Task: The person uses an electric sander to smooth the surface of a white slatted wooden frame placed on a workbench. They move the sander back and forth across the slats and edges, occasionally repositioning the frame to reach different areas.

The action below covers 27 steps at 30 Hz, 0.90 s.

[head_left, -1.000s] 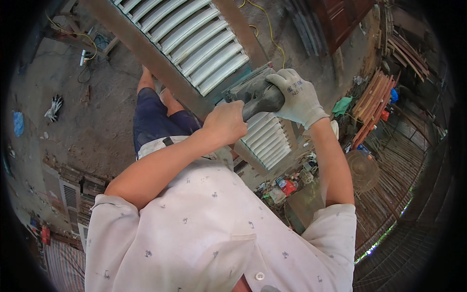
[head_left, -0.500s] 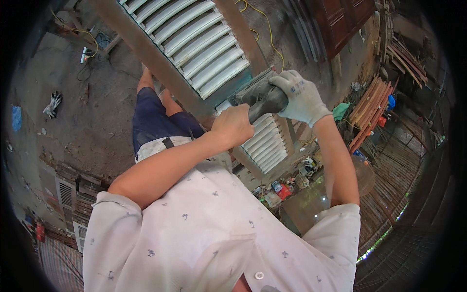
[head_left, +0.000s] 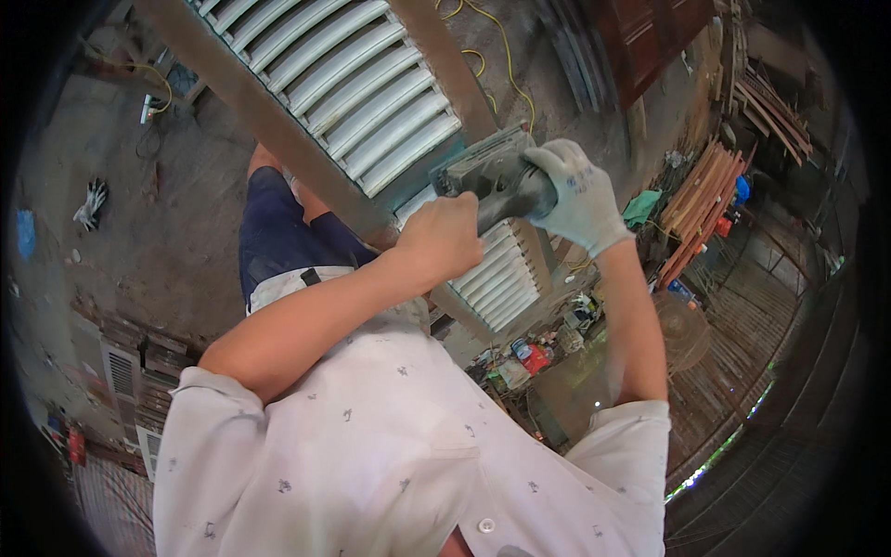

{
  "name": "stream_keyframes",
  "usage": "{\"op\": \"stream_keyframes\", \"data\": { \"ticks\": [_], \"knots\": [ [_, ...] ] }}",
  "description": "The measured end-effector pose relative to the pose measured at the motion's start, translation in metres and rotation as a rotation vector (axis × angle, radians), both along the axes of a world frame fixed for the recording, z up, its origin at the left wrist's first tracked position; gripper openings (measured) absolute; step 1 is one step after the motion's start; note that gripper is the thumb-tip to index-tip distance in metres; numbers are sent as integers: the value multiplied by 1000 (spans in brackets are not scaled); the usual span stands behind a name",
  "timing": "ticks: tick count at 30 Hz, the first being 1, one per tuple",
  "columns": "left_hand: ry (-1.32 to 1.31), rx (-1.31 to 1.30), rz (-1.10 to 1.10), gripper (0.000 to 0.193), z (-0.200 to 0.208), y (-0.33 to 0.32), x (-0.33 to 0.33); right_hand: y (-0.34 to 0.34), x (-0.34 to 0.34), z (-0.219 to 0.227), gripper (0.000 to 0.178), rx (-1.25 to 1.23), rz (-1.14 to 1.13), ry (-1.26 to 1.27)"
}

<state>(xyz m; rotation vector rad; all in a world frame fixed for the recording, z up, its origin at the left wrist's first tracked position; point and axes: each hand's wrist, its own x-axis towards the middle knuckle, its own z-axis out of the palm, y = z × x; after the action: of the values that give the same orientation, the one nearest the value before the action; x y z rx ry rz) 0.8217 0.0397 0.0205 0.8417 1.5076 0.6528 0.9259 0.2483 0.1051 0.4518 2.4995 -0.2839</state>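
Head view: dark sander (head_left: 504,188), white-slatted brown panel (head_left: 379,113)

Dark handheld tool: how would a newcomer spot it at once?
Find the large louvred panel, upper centre. Across it, a bare left hand and gloved right hand grip the dark tool. Unlike the pale slats, it is dusty black and bulky.

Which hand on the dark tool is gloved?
The right hand: it wears a white glove, while the left hand, also on the dark tool, is bare.
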Motion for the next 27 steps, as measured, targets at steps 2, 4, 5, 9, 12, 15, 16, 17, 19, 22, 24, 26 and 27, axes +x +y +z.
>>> {"op": "stream_keyframes", "data": {
  "ticks": [2,4,5,9,12,15,16,17,19,22,24,26,27],
  "knots": [
    [-7,-40,-20,31,1,0,-7,0,-1,-9,69,-25,11,41],
    [-17,-45,-16,32,1,-1,-10,0,-7,-5,67,-28,39,92],
    [-26,-43,-10,32,-2,2,-8,4,-13,-4,66,-29,45,68],
    [-25,-18,20,32,-7,11,-8,14,-18,0,65,-4,34,13],
    [-22,-39,3,31,1,3,-10,-1,-7,-4,65,-40,8,-55],
    [-40,-19,6,30,-1,19,-13,18,-16,-4,69,-3,-1,-50],
    [-42,9,16,30,-2,30,-16,26,-21,-1,70,39,-4,-70],
    [-56,2,-6,31,-5,31,-14,28,-15,-1,69,48,23,-36],
    [-18,-8,-9,32,-5,15,-13,21,-7,-10,69,-11,60,59],
    [29,-9,-8,33,-4,-1,-10,4,-12,-7,70,-41,45,-25],
    [25,-25,-5,34,-3,-1,-8,12,-8,-8,71,-23,75,71],
    [1,-46,25,35,-3,23,-14,17,-24,1,69,14,45,-49],
    [4,-58,37,37,-5,22,-14,16,-28,0,68,23,47,-62]
  ]
}}
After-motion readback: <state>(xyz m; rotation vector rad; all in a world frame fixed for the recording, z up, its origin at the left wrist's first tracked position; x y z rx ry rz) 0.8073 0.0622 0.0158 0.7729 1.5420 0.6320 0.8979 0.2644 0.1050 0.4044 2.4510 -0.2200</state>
